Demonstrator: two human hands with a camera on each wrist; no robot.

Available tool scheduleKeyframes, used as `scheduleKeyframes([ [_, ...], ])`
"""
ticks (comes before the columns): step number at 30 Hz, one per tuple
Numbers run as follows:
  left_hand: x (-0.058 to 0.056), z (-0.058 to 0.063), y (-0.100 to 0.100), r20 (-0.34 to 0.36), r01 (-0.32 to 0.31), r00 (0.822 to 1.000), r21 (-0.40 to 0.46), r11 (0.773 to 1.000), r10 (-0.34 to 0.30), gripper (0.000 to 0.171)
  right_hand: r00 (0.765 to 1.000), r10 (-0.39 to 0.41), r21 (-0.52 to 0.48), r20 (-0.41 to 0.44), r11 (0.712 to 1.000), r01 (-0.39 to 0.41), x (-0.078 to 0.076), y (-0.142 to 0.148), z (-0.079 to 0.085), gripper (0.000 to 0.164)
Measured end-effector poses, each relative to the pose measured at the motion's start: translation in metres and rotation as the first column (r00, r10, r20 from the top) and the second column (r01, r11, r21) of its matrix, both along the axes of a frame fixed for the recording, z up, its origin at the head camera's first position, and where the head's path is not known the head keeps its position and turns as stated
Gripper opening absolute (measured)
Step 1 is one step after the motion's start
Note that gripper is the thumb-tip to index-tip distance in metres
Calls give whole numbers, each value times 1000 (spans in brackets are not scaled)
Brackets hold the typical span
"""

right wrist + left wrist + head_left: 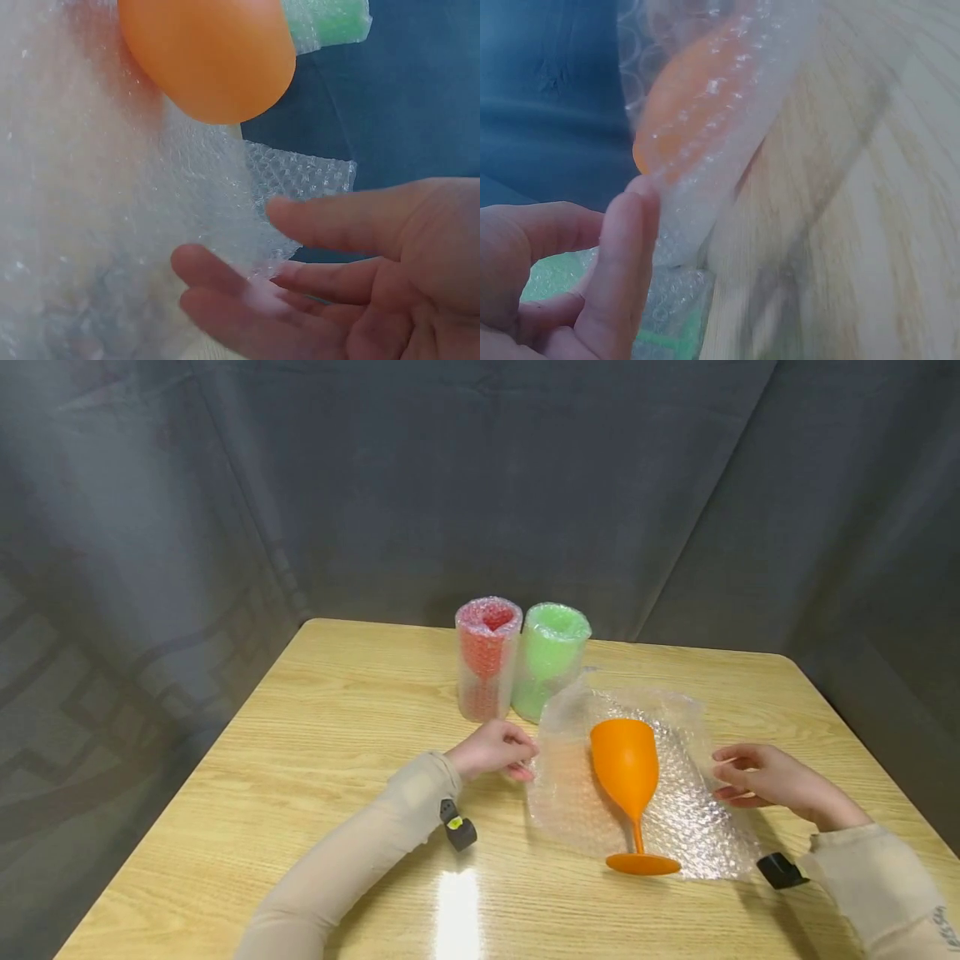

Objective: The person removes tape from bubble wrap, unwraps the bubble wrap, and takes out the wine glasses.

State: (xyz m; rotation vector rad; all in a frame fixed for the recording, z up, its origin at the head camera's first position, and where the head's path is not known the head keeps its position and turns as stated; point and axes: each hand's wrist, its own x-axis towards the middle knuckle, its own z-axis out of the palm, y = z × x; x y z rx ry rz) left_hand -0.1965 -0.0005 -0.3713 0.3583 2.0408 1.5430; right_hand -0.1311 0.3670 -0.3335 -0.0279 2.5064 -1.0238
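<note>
An orange goblet [626, 764] lies on a sheet of bubble wrap [678, 835], its foot toward me and its bowl pointing away. My left hand [495, 750] is at the sheet's left edge. In the left wrist view a fingertip of the left hand [592, 277] meets the bubble wrap [697, 150], and the orange bowl shows through the plastic. Beside the right edge is my right hand [776, 783], fingers loosely spread and holding nothing. The right wrist view has the right hand [352, 277] below the goblet's bowl [214, 60], with thumb and fingers apart.
Behind the sheet stand a red goblet [483, 652] and a green goblet [551, 647], each rolled in bubble wrap and close together. The wooden table [337, 718] ends at a grey curtain [465, 485] at the back.
</note>
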Motion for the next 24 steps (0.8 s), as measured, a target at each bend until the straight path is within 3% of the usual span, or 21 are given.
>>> scheduleKeyframes([
  [8,-1,-1,-3,21,4,1000,-12,1000,-4,18,1000,18,74,24,997,-19,1,-2,2,62],
  [15,-3,-4,-5,42,2,999,-9,1000,-2,17,999,4,96,49,995,-9,2,-5,4,77],
  [24,-5,-7,-6,63,0,998,20,1000,-1,16,1000,-4,147,-4,989,4,4,-11,6,81],
])
